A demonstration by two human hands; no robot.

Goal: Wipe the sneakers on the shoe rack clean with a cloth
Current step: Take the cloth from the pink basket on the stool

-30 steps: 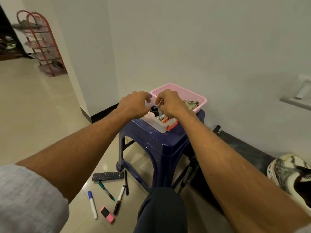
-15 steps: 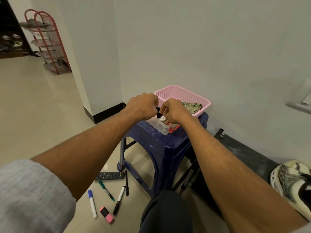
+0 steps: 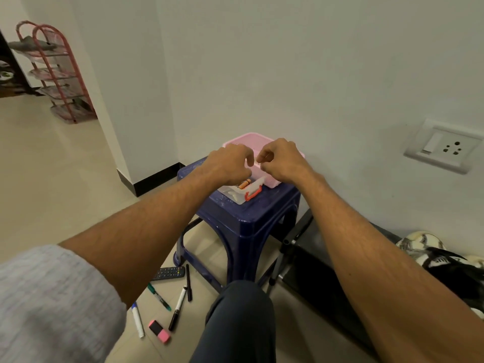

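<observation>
The red shoe rack point(image 3: 61, 72) stands far off at the upper left, with a grey shoe point(image 3: 31, 44) on its top shelf. Both hands hover over a blue stool point(image 3: 251, 213), far from the rack. My left hand point(image 3: 230, 163) and my right hand point(image 3: 281, 161) have curled fingers, and I see nothing in either. They hang just above a pink basket point(image 3: 246, 138) and a white box with a red latch point(image 3: 243, 192). The basket's inside is hidden behind my hands. A black-and-white sneaker point(image 3: 429, 255) lies on the floor at the right edge.
On the floor by the stool lie a remote point(image 3: 169, 273), several markers point(image 3: 179, 307) and a pink highlighter point(image 3: 159, 334). A black flat object point(image 3: 327, 258) leans low against the wall. A wall socket point(image 3: 442, 146) is at the right. My knee point(image 3: 241, 318) is below.
Both hands have lifted off the white box and now hover above it in front of the basket. The view has tilted up slightly, and the cloth in the basket is hidden.
</observation>
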